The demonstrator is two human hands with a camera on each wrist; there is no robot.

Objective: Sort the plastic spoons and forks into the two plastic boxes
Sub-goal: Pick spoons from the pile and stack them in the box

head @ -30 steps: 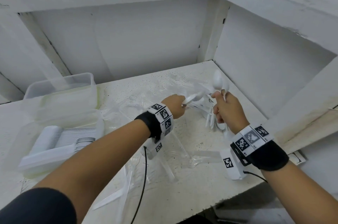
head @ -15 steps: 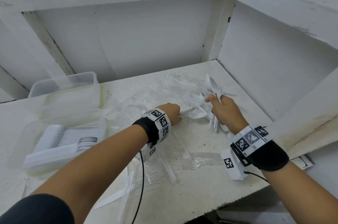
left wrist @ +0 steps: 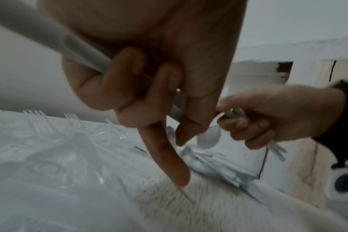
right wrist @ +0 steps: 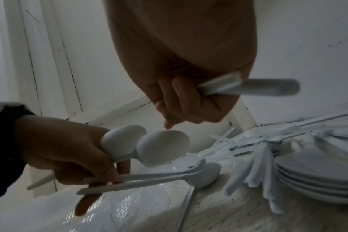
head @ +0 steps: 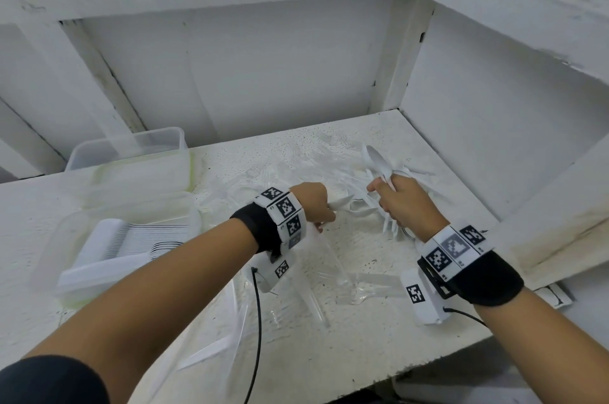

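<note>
My left hand (head: 314,205) grips a few white plastic spoons (right wrist: 163,147) by their handles, with its index finger (left wrist: 169,157) pointing down at the table. Just to its right, my right hand (head: 403,202) holds a bunch of white spoons (head: 379,161), bowls up and handle ends fanning out below the fist (right wrist: 248,87). More white spoons (right wrist: 258,149) lie piled on the table between and behind the hands. Two clear plastic boxes stand at the left: the far one (head: 131,153) looks empty, and the near one (head: 66,238) holds stacked white cutlery.
Clear plastic forks (left wrist: 40,119) and crinkled clear wrapping (head: 329,285) lie scattered on the white table (head: 362,354) around and in front of my hands. White walls close the back and right sides. A stack of white curved pieces (right wrist: 318,180) sits under my right wrist.
My right hand dipped to the spoon pile, then came up a little with its bunch tilted left. My left hand stayed low beside it, still holding spoons.
</note>
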